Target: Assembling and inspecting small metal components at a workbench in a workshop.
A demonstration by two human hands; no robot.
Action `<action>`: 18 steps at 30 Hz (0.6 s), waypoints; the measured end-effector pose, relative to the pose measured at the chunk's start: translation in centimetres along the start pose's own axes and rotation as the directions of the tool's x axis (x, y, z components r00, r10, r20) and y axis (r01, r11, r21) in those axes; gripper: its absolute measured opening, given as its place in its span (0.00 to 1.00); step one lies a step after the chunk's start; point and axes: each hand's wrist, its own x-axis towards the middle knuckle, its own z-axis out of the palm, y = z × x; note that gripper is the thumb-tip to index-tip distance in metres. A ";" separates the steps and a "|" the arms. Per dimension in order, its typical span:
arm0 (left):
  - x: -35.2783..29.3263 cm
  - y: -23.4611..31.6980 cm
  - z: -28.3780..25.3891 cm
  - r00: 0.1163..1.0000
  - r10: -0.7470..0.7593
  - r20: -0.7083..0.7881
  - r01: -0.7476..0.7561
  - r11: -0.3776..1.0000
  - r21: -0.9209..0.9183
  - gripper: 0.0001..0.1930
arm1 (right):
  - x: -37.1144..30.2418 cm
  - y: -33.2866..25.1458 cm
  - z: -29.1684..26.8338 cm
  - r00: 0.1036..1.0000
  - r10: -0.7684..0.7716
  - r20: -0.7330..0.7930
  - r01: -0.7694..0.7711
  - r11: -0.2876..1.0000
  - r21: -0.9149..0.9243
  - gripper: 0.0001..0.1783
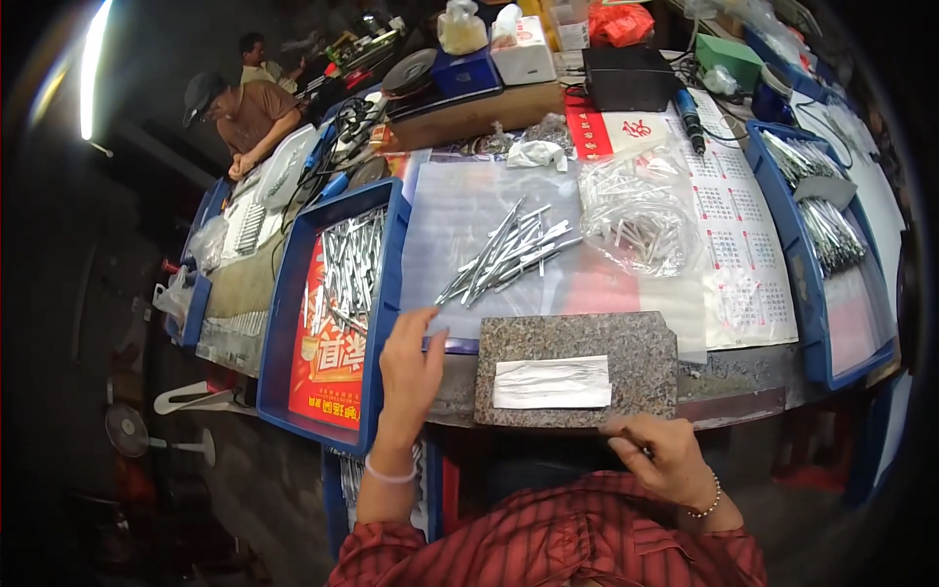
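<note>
My left hand [411,367] is raised beside the right rim of a blue tray [383,284], fingers stretched out and thumb apart, with nothing visible in it. Just past its fingertips, a loose pile of thin silvery metal rods [514,249] lies on a clear plastic sheet [440,205]. My right hand [665,455] is curled at the near right corner of a speckled granite block [577,338]. Its thumb and fingers are closed together; whatever they hold, if anything, is hidden. On the block lies a folded white paper or cloth pad [552,382].
More metal rods [352,259] fill the left tray's far part. A clear bag of white sticks [641,210] lies beyond the block. Another blue tray [822,254] with bundled rods stands right. A blue electric screwdriver [691,122] lies at the back. Two people [249,112] sit far left.
</note>
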 end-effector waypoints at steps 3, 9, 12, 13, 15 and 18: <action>2.4 -3.3 3.3 1.000 0.024 -0.014 -0.021 0.985 0.172 0.12 | -1.2 0.9 0.8 0.998 -0.066 -0.022 0.067 0.997 0.038 0.10; 3.1 -5.8 5.4 0.996 0.080 -0.026 -0.065 0.930 0.361 0.06 | -2.8 2.3 1.4 0.999 -0.048 0.023 0.047 0.997 0.069 0.10; 2.6 -5.8 5.0 0.995 0.096 -0.034 -0.075 0.916 0.394 0.05 | -3.0 2.2 1.6 0.997 -0.055 0.050 0.051 0.995 0.081 0.11; 2.2 -5.8 4.7 0.994 0.099 -0.040 -0.074 0.911 0.405 0.05 | -3.0 2.1 1.7 0.996 -0.064 0.066 0.058 0.994 0.087 0.11; 1.3 -3.7 4.0 0.989 0.119 -0.090 -0.082 0.938 0.335 0.05 | -2.9 2.1 1.7 0.997 -0.055 0.057 0.049 0.995 0.087 0.10; -1.6 2.7 1.2 0.976 0.163 -0.143 -0.147 0.982 0.118 0.08 | -2.2 2.1 2.1 0.999 -0.025 -0.041 0.035 0.967 0.253 0.16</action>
